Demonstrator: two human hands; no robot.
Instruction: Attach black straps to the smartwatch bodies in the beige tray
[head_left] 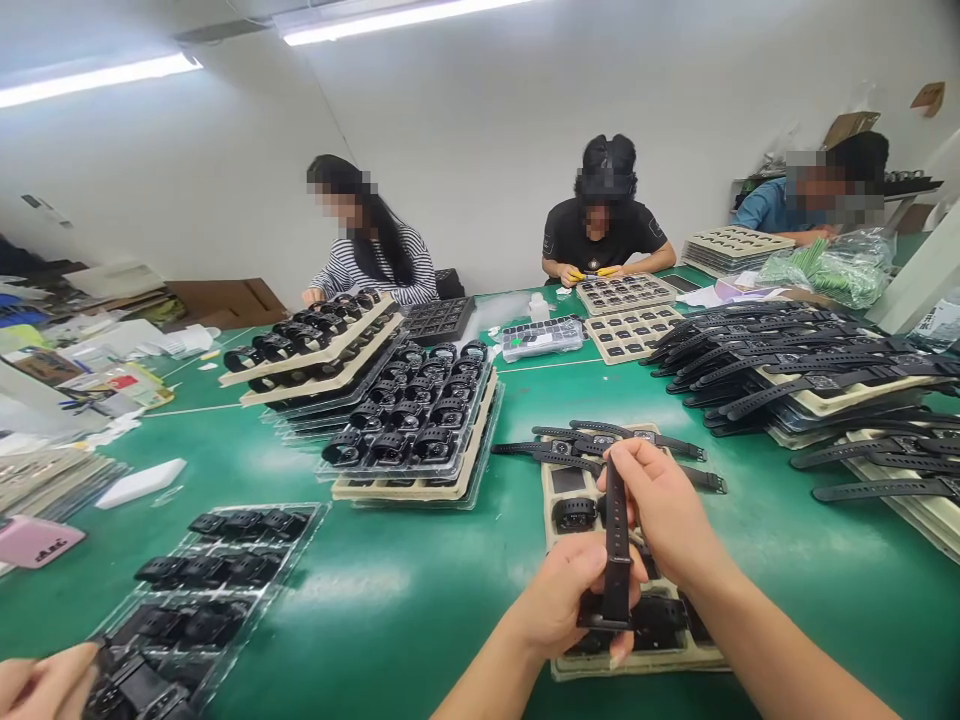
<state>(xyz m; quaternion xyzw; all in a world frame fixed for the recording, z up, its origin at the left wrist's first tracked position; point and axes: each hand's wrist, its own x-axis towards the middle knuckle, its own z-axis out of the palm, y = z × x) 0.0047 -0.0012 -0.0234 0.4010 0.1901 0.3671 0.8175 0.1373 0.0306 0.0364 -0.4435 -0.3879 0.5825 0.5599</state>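
Both forearms reached up from the bottom edge and met over a beige tray (570,668) on the green table (420,600). Left hand (559,600) curled around the lower end of a black watch (616,560), fingers closed on it; right hand (664,505) pinched the strap's upper end between thumb and fingers, so the watch stood nearly upright just above the tray. Beyond it, about four more watches lay flat across the tray's far end (600,440). Three other people sat at the far side of the table. To the left stood two tall stacks of trays (420,420) filled with looped watches, too many to count, and a clear tray (217,570) of black parts lay near the bottom left, where another person's hand (41,685) showed. A heap of flat watches (795,365) covered trays on the right.
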